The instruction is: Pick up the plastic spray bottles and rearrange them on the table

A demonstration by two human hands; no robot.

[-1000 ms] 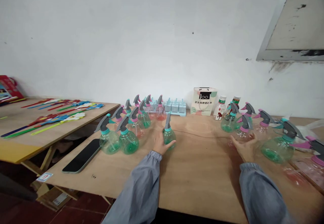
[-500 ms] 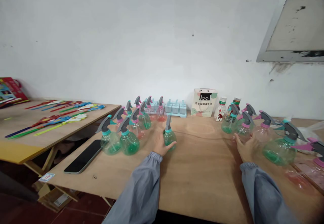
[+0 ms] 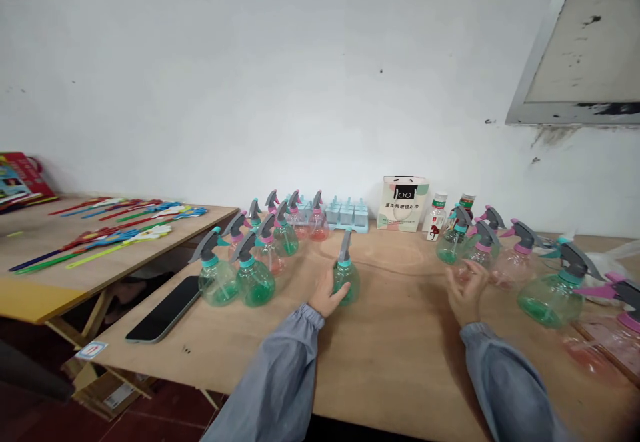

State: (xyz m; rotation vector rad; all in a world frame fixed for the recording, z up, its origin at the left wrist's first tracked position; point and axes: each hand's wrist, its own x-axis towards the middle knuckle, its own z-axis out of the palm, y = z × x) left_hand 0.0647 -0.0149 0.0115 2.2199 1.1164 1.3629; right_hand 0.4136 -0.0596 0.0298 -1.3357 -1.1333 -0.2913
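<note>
wall: white, scuffed | tables: plywood table, second table left | floor: dark red

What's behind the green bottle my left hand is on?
Behind the green bottle held by the left hand is bare table, then a pale blue mould tray by the wall. The bottle hides a small patch of table right behind it.

Left hand grips green spray bottle on table.
</note>
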